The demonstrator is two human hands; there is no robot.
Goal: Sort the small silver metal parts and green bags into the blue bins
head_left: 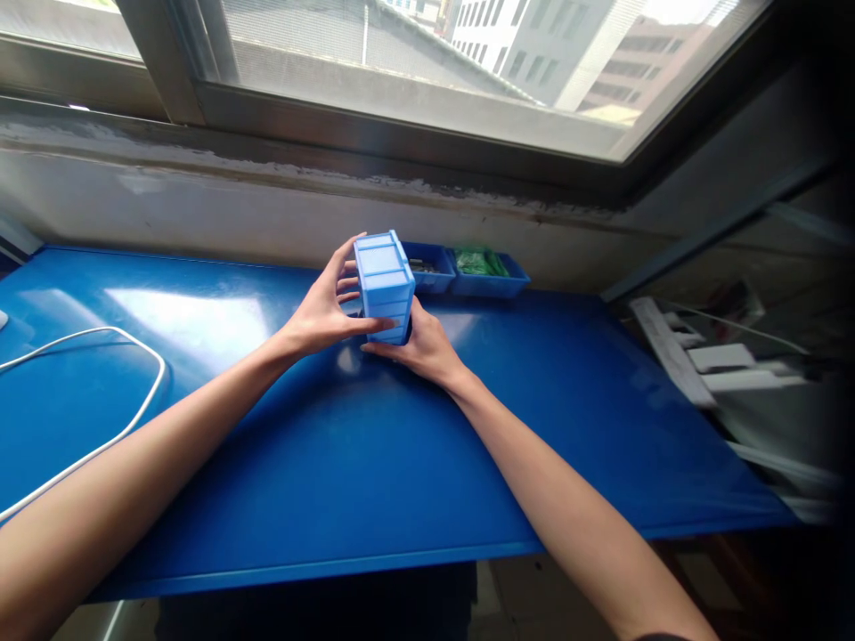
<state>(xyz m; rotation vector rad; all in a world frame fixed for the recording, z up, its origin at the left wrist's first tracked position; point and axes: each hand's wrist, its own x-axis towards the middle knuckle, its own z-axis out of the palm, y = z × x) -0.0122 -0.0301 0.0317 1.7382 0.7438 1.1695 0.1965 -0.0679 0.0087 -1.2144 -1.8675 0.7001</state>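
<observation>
Between both hands, over the back middle of the table, is a light blue plastic box (385, 283) with ribbed faces. My left hand (325, 307) wraps its left side, fingers behind and thumb across the near face. Low on the right side, my right hand (427, 343) grips the box, its thumb under the near bottom edge and its other fingers mostly hidden. Just behind the box stands a blue bin (437, 281) with small metal-looking parts in it. Beside that is another blue bin (491, 285) holding green plastic packets (479, 262). Whether the box touches the table is unclear.
The blue table (374, 481) runs along a wall under a window (401, 98). A white cable (143, 396) loops over its left part. At the right, white objects (728, 361) stand by the table's edge, blurred and dark.
</observation>
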